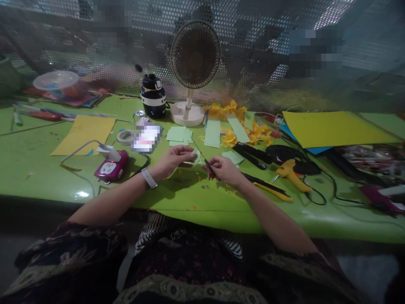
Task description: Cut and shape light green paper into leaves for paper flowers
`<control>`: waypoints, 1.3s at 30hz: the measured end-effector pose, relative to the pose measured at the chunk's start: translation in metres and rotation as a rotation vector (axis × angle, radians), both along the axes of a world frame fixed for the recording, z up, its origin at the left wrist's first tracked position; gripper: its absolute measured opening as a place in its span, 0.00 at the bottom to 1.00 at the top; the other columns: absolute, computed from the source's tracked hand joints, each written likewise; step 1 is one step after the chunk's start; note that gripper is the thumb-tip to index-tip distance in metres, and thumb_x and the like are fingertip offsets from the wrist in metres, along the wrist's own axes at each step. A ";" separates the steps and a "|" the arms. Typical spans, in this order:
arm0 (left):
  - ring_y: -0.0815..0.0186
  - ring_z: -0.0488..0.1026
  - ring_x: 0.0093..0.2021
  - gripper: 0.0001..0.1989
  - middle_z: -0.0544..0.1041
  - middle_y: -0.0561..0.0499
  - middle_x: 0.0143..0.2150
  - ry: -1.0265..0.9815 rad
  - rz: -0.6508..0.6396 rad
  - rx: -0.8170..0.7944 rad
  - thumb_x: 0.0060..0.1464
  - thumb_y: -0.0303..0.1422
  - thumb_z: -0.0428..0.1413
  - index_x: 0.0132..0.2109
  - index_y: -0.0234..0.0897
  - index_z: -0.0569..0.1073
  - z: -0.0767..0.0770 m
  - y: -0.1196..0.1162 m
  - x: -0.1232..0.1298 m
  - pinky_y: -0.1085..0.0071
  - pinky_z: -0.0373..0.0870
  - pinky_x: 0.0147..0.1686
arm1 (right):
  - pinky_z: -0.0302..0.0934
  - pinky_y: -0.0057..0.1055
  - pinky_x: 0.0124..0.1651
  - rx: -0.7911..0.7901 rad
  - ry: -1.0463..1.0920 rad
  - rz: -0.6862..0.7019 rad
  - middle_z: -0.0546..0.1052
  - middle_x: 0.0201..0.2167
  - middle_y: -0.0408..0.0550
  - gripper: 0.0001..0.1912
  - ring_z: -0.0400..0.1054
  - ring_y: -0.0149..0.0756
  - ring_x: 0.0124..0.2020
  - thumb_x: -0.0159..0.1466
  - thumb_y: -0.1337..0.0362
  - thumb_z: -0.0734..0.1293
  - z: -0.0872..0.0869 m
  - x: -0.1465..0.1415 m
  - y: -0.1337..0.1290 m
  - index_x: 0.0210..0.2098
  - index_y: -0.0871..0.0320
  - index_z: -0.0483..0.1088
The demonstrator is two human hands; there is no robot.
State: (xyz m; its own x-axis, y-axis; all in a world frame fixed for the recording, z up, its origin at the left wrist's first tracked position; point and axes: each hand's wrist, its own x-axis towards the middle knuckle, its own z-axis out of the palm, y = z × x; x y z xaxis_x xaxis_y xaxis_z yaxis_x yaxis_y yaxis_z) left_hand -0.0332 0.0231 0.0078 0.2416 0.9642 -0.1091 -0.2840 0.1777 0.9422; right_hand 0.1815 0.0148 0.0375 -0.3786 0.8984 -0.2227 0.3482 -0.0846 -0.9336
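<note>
"What's in those hands?"

"The left hand (pixel 180 158) pinches a small pale green paper piece (pixel 197 158) between thumb and fingers. The right hand (pixel 224 169) is closed around dark-handled scissors (pixel 209 167), blades slanting up beside the paper."

"Are they touching it?"

"Can't tell from here."

"Where's the paper exactly?"

"Over the green table (pixel 57 177), between both hands, on the near side of a stack of pale green slips (pixel 177 134). The desk fan (pixel 195 59) stands beyond."

"And by the right arm?"

"A yellow glue gun (pixel 294 175), lying well apart from the scissors."
</note>
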 end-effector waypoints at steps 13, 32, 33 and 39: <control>0.69 0.78 0.34 0.14 0.80 0.51 0.36 -0.090 0.085 0.050 0.48 0.35 0.69 0.39 0.34 0.75 -0.002 0.002 -0.004 0.69 0.77 0.37 | 0.57 0.23 0.18 -0.014 0.027 0.054 0.76 0.22 0.45 0.27 0.64 0.25 0.17 0.53 0.42 0.75 -0.004 0.006 0.004 0.32 0.59 0.67; 0.68 0.78 0.36 0.11 0.79 0.52 0.37 -0.119 0.132 0.023 0.49 0.34 0.68 0.36 0.35 0.76 0.000 -0.001 0.001 0.67 0.76 0.41 | 0.60 0.23 0.20 -0.031 0.000 0.088 0.76 0.22 0.44 0.27 0.65 0.25 0.19 0.53 0.42 0.75 -0.009 0.003 0.004 0.32 0.59 0.67; 0.68 0.78 0.36 0.11 0.79 0.52 0.37 -0.115 0.129 0.023 0.49 0.34 0.68 0.36 0.35 0.76 0.000 -0.002 0.002 0.67 0.76 0.41 | 0.60 0.23 0.20 -0.029 0.002 0.086 0.76 0.22 0.44 0.27 0.64 0.25 0.18 0.52 0.42 0.75 -0.009 0.003 0.004 0.31 0.59 0.66; 0.69 0.78 0.34 0.10 0.79 0.52 0.35 -0.108 0.137 -0.014 0.49 0.32 0.68 0.35 0.34 0.75 0.004 -0.003 0.004 0.68 0.76 0.39 | 0.58 0.24 0.20 -0.016 -0.010 0.079 0.76 0.22 0.44 0.29 0.64 0.26 0.19 0.51 0.40 0.75 -0.009 0.003 0.004 0.32 0.59 0.66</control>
State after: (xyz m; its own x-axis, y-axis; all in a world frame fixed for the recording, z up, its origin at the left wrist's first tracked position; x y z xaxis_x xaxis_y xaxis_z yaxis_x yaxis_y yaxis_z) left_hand -0.0294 0.0196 0.0114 0.1191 0.9875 -0.1029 -0.4059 0.1430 0.9026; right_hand 0.1846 0.0188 0.0285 -0.4455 0.8622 -0.2412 0.3636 -0.0720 -0.9288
